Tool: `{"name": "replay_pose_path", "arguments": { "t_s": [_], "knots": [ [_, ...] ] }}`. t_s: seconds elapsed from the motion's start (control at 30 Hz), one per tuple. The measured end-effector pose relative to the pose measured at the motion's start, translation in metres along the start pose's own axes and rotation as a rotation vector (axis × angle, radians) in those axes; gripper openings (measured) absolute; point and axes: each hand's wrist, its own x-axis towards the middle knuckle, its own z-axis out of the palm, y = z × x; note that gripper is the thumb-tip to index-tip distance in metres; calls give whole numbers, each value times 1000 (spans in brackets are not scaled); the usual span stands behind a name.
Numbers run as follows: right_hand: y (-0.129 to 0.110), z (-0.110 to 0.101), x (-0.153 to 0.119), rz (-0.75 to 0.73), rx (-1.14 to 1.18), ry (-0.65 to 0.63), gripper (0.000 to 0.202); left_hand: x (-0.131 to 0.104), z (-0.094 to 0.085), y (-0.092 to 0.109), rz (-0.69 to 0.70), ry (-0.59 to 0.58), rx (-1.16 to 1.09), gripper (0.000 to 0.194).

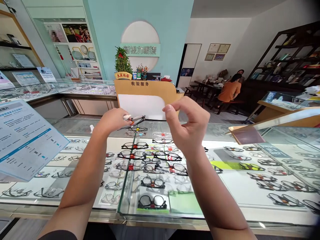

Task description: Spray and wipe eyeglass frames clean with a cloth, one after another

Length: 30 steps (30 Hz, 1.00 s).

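Observation:
My left hand (113, 121) is closed on a pair of eyeglasses (138, 119) with a dark frame and a red tag, held tilted above the glass counter. A small white piece (127, 117), its kind unclear, shows at the same fingers. To the right, my right hand (188, 125) is raised with thumb and index finger pinched together; whatever lies between the tips, if anything, cannot be made out. Beneath and between my hands, several dark-framed glasses (135, 145) with red tags lie in rows on the glass top (122, 203). More glasses (152, 201) are nearer to me.
A printed sheet (27, 140) stands at the left. Display cases with more glasses (271, 162) extend to the right, where a framed tilted panel (246, 134) stands. Beyond is a wooden cashier desk (147, 87) with a plant (122, 61). A person in orange (230, 90) sits farther back.

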Motion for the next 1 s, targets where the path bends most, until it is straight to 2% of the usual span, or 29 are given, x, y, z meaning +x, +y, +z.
{"name": "replay_pose_path", "arguments": {
  "t_s": [0.07, 0.13, 0.3, 0.4, 0.53, 0.73, 1.0],
  "knots": [
    [-2, 0, 0, 33, -1, 13, 26, 14, 14, -1, -46, -155, 107, 27],
    [-3, -1, -1, 55, 1, 17, 27, 25, 30, 0, -59, -249, 144, 29],
    [-3, -2, 0, 56, 37, 6, 28, 41, 66, 2, -61, -410, 208, 28],
    [-3, -2, 0, 51, 47, 3, 28, 44, 81, 4, -68, -463, 239, 31],
    [-3, -3, 1, 56, 17, -6, 28, 45, 91, 8, -73, -502, 262, 33],
    [-6, -5, 1, 112, -33, -86, 28, 46, 99, 10, -72, -515, 276, 32],
    [-7, -3, 2, 76, -2, -97, 26, 49, 105, 10, -76, -575, 281, 39]
  ]
}}
